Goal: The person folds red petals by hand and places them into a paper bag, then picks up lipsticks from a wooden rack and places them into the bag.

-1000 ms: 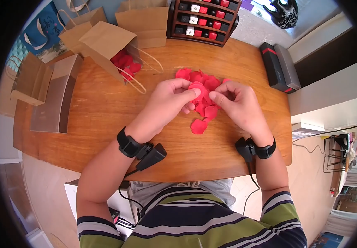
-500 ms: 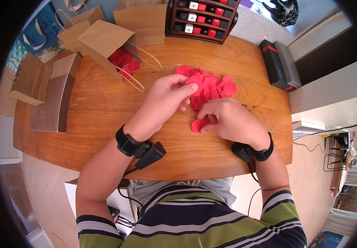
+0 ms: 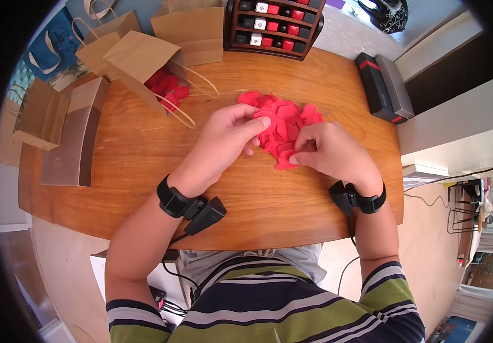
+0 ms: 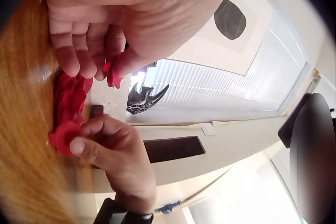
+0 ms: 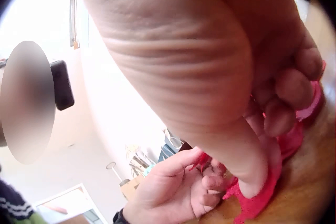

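A pile of red petals (image 3: 283, 123) lies on the wooden table (image 3: 143, 148). My left hand (image 3: 232, 137) is at the pile's left edge and pinches a few red petals (image 4: 111, 73) between thumb and fingers. My right hand (image 3: 320, 151) is at the pile's near right edge, where thumb and fingers pinch a red petal (image 3: 283, 163) low on the table; the same petal (image 4: 64, 137) shows in the left wrist view and the petal (image 5: 257, 198) under the thumb in the right wrist view.
A tipped brown paper bag (image 3: 143, 63) at the back left spills red petals (image 3: 166, 86). More paper bags (image 3: 63, 126) lie at the left. A wooden rack of red, white and black cubes (image 3: 272, 26) stands at the back. Two dark boxes (image 3: 386, 86) lie at the right edge.
My right hand dropped from the left hand to a stray petal near the front, then drew it back up to the pile's near edge. The left hand kept its pinch.
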`<state>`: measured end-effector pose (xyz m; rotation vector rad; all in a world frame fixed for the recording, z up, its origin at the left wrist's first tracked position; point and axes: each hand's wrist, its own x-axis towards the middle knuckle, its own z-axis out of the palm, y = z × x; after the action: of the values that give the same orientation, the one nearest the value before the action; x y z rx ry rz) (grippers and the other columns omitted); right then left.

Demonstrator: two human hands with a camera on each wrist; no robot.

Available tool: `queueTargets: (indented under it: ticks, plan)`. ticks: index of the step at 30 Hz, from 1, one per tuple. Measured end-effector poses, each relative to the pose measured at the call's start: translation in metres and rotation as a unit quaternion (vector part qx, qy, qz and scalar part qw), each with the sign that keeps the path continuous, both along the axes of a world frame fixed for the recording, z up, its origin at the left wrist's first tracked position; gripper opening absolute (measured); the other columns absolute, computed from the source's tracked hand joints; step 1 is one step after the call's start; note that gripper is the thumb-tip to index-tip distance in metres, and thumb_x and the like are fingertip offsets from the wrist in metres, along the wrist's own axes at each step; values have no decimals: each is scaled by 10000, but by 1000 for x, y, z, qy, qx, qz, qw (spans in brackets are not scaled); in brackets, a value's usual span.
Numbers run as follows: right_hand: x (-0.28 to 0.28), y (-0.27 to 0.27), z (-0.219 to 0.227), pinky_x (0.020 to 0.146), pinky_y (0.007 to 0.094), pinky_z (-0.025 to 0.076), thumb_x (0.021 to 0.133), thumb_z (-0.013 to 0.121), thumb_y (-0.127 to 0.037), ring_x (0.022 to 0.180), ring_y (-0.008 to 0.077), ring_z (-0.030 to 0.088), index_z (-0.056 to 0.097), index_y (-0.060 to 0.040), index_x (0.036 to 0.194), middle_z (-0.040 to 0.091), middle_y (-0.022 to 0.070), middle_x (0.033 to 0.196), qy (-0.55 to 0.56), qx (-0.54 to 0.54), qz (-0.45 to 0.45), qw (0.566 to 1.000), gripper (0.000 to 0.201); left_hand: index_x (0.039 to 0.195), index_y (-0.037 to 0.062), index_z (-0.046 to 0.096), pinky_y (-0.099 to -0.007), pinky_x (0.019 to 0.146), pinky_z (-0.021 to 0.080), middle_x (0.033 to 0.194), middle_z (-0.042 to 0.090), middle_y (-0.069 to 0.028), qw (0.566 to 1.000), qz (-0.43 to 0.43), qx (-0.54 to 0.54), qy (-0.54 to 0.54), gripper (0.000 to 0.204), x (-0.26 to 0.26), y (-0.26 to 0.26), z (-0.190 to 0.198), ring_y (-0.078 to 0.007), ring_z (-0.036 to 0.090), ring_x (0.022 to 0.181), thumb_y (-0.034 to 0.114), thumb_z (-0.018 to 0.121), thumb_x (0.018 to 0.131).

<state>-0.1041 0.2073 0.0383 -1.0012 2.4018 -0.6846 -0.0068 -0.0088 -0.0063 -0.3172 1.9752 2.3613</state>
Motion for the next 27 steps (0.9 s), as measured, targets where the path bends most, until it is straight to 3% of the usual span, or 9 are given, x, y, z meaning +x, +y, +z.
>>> queueTargets:
  ticks: [5, 8, 11, 17, 20, 23, 26, 27]
  plan:
    - [1, -3, 2, 696, 408, 530, 751, 882, -200, 774, 322, 702, 744, -20, 871, 722, 153, 795, 32, 22, -50, 998, 256, 1119, 64, 712, -220, 703, 492, 921, 647, 57, 1000, -4, 3, -1, 207, 0, 0, 0, -36, 596, 805, 246, 686, 1026]
    - [4, -5, -1, 719, 420, 535, 723, 902, -233, 802, 333, 705, 736, -30, 880, 723, 147, 822, 83, 25, -32, 996, 305, 1125, 63, 715, -218, 702, 491, 926, 653, 55, 1000, -6, -1, -3, 211, 0, 0, 0, -36, 597, 804, 246, 689, 1024]
    - [5, -5, -10, 668, 375, 505, 700, 923, -208, 707, 246, 662, 730, -27, 911, 682, 108, 744, 105, 5, -19, 994, 338, 1131, 62, 716, -218, 701, 488, 924, 658, 54, 1000, -3, -3, -2, 218, 0, 1, 0, -37, 596, 801, 250, 691, 1024]
    - [4, -5, -10, 684, 367, 508, 718, 905, -159, 723, 239, 668, 722, -13, 907, 698, 115, 780, 73, 6, 4, 997, 301, 1126, 59, 715, -220, 701, 486, 916, 661, 48, 1000, -12, -10, -1, 221, 0, 1, -1, -41, 595, 800, 254, 691, 1025]
    - [4, -3, -5, 731, 381, 531, 757, 882, -149, 787, 281, 702, 733, -1, 877, 728, 132, 839, 10, -8, -18, 1000, 242, 1119, 59, 714, -220, 699, 484, 919, 664, 44, 1000, -14, -14, 6, 216, 1, 2, -1, -43, 595, 800, 252, 687, 1026]
    - [-1, 2, -10, 727, 309, 522, 833, 846, -80, 765, 160, 674, 749, 10, 914, 720, 66, 814, -128, -133, 24, 983, 156, 1115, 56, 714, -219, 695, 481, 920, 670, 40, 1000, -14, -20, 10, 211, 1, 1, -1, -46, 594, 798, 244, 682, 1027]
    - [0, 3, 1, 737, 258, 510, 903, 804, -51, 800, 71, 628, 759, 18, 937, 714, 21, 834, -209, -190, 61, 957, 89, 1119, 47, 718, -219, 688, 479, 926, 680, 33, 999, -20, -34, 10, 209, 0, 2, -2, -48, 593, 793, 231, 670, 1032]
    - [1, 2, 1, 737, 255, 512, 911, 797, -51, 801, 67, 628, 761, 19, 937, 721, 25, 843, -216, -197, 38, 955, 83, 1122, 43, 720, -217, 683, 478, 928, 683, 30, 999, -25, -44, 6, 209, 0, 2, -2, -49, 593, 791, 224, 664, 1034]
